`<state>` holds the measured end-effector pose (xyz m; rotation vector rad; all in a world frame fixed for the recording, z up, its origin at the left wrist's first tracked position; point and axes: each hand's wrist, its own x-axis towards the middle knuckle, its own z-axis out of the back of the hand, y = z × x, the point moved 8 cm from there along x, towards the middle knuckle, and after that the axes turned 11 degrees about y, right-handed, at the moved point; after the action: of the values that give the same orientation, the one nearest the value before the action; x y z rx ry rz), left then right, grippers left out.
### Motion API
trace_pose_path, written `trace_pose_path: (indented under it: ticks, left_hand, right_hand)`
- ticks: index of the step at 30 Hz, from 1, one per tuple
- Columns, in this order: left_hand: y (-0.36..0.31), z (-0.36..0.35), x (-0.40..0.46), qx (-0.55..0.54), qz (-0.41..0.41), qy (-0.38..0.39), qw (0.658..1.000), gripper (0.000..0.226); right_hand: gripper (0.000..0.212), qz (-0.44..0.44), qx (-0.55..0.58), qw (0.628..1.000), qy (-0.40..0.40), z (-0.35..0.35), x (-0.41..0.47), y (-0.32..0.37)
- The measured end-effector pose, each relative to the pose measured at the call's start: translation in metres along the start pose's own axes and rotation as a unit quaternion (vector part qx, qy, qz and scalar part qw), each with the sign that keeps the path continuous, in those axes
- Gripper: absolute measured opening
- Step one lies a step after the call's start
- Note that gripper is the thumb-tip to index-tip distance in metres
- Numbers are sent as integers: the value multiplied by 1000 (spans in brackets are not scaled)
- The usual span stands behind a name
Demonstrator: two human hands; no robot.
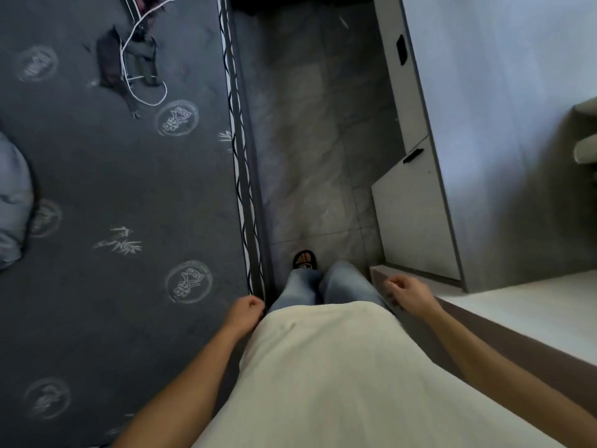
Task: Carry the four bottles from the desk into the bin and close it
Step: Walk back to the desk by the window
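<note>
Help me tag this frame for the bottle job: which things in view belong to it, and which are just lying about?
Belonging to the job:
- left hand, loosely curled, holding nothing
- right hand, loosely curled, holding nothing
- No bottles or bin in view.

Just lying about:
- dark patterned bed cover
- white cord on a dark cloth
- grey cabinet
- sandal on the tiled floor

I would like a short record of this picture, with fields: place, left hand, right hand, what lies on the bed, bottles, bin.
place: narrow tiled floor between a bed and a white cabinet
left hand: left hand loosely curled beside the bed's edge, nothing in its grip
right hand: right hand loosely curled, nothing in its grip
on the bed: dark cloth, white cord, grey bundle at the left edge
bottles: none in view
bin: not in view
</note>
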<state>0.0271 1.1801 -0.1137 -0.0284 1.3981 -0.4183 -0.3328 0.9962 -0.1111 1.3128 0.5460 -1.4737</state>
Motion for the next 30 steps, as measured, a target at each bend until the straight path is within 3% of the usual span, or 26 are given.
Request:
trace_pose_path:
  ticks: [6,12,16,26,30]
  left_hand:
    - [-144,73,52,-6,-48,-19,999,20]
    - [-249,123,93,61,-75,-28,995,21]
    - [-271,145,111,63,-42,-22,997,19]
    - [-264,204,128,87,63,-2,994,25]
    - [-289,243,147,83,75,12,994,22]
  right_hand:
    - [23,-77,3,997,25,22,9,-16]
    - [27,-123,49,991,21,79,46,5]
    - [31,-108,48,993,18,136,83,57]
    - [27,60,42,997,-12,286,185,282]
    - [27,85,52,994,-33,328,224,346]
